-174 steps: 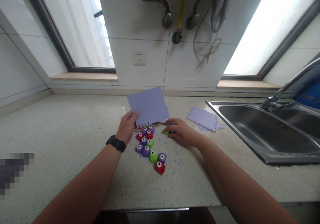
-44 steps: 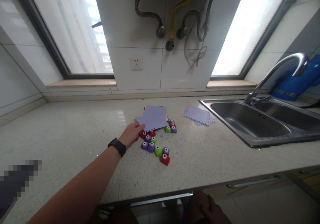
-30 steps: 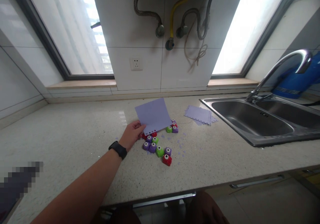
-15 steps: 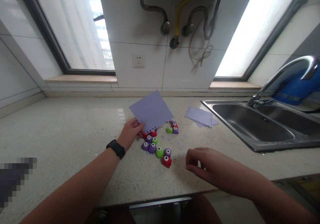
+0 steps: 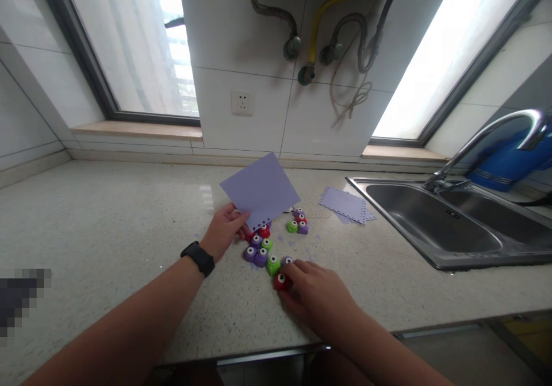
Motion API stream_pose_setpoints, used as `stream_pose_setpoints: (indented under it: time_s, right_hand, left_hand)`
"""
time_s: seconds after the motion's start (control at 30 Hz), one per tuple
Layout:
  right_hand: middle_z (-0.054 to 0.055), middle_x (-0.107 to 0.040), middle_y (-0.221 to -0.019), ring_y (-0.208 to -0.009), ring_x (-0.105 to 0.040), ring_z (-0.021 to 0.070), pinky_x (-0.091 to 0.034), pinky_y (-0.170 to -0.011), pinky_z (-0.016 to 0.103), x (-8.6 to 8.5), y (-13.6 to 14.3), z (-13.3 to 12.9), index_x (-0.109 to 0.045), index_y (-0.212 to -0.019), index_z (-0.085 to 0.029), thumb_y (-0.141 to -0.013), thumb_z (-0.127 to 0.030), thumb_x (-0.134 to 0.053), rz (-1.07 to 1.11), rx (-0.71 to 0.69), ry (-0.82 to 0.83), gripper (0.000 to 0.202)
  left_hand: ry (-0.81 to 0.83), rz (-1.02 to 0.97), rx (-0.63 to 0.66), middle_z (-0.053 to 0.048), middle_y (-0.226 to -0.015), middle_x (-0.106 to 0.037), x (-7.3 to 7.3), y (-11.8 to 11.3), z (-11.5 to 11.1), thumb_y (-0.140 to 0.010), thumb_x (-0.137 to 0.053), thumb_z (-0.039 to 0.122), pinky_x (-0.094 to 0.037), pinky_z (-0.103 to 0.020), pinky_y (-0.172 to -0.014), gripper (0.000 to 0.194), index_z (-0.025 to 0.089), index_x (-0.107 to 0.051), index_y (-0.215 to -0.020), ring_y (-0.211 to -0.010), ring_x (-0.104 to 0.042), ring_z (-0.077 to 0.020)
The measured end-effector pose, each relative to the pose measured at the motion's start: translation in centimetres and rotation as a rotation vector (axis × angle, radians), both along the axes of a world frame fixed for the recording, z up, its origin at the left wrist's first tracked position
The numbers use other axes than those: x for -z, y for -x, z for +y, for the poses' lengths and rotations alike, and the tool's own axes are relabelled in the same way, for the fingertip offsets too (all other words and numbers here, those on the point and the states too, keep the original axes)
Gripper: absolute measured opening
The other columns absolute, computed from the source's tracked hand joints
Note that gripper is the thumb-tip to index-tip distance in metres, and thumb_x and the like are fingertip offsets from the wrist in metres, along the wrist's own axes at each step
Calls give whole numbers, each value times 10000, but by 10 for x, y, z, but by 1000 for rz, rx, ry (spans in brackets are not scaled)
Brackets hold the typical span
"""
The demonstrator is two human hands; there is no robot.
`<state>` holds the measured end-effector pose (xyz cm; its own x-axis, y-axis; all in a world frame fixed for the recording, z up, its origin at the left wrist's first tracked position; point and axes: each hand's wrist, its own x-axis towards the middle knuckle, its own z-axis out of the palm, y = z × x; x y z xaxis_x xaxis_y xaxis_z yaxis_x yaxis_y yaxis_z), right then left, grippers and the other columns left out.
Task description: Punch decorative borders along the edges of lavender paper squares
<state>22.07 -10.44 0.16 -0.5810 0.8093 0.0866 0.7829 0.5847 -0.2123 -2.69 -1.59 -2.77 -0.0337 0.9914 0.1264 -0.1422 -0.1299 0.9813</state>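
My left hand (image 5: 227,225), with a dark watch on its wrist, pinches a purple sheet of paper (image 5: 261,189) by its near corner. A few small holes run along the sheet's near edge. My right hand (image 5: 317,291) has its fingers and thumb around a red craft punch (image 5: 281,282) at the near end of the group. Right beside it stand a green craft punch (image 5: 273,265) and a purple craft punch (image 5: 288,260), the latter partly covered by my fingers. Several more punches, including a purple one (image 5: 261,256), cluster below the sheet, which hides some of them.
Farther right stands a second small group of punches (image 5: 301,219). Purple sheets with punched edges (image 5: 344,205) lie near the steel sink (image 5: 431,219) and its faucet (image 5: 487,127). Purple paper scraps are scattered on the speckled counter (image 5: 129,213). Behind is a tiled wall with pipes.
My right hand has moved left from the bare counter onto the red punch, which has shifted slightly. My left hand still holds the purple sheet in nearly the same place.
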Motion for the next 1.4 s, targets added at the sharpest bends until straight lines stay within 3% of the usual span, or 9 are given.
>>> stream_pose_setpoints:
  time_s: [0.1,0.2,0.27,0.37,0.57,0.7,0.97,1.4]
  right_hand:
    - [81,-733,-1010,-823,-703,244,-500,-695,350,-13,-9,3,-687,-1065,-221,-889,-229,-688,97,21,85,177]
    - [54,-724,-953,-766,-679,190,-526,-693,333,-29,-24,17,-661,-1065,-239,-946,-277,-667,401,46,255,125]
    - [37,-709,-876,-738,-664,188,-538,-690,350,-39,-33,36,-622,-1081,-238,-969,-352,-666,597,46,348,166]
    - [43,-720,-963,-781,-669,188,-559,-723,374,-47,-40,72,-567,-1052,-247,-915,-354,-748,946,-5,492,250]
    - [24,-730,-1036,-869,-688,183,-551,-862,379,-45,-25,134,-553,-1010,-279,-791,-327,-872,1346,5,674,390]
    - [13,-720,-1007,-862,-699,174,-560,-864,351,-32,-5,146,-578,-992,-275,-792,-412,-874,1392,-14,801,383]
    - [55,-738,-1105,-898,-720,179,-567,-969,389,4,6,134,-708,-1094,-232,-754,-393,-915,1442,30,888,430]
    - [24,-765,-891,-772,-757,138,-631,-776,280,15,11,134,-728,-935,-185,-748,-344,-937,1442,28,923,322]
  left_hand:
    - [14,-19,14,-42,-602,-728,0,-1,0,-811,-801,416,-500,-233,-483,462,116,-630,-1119,-499,-674,-168]
    - [50,-68,28,-76,-637,-753,2,-1,1,-785,-834,407,-541,-249,-514,457,109,-639,-1071,-509,-693,-176]
    - [74,-103,30,-99,-658,-765,3,-2,1,-760,-857,407,-551,-253,-521,444,109,-651,-1018,-513,-700,-180]
    - [95,-131,19,-113,-666,-768,5,-3,2,-749,-863,424,-554,-251,-526,422,103,-677,-950,-512,-698,-174]
    - [133,-141,34,-147,-651,-761,9,-4,4,-768,-838,481,-528,-244,-510,414,81,-737,-804,-499,-684,-166]
    - [149,-91,13,-157,-679,-772,9,-5,4,-789,-822,498,-519,-252,-517,408,98,-752,-753,-528,-692,-174]
    - [166,-18,-30,-134,-695,-785,7,-6,2,-737,-858,474,-583,-318,-558,365,128,-755,-791,-544,-710,-218]
    - [209,169,-55,-85,-645,-776,-25,-14,-11,-812,-757,329,-621,-315,-611,206,148,-725,-720,-576,-739,-221]
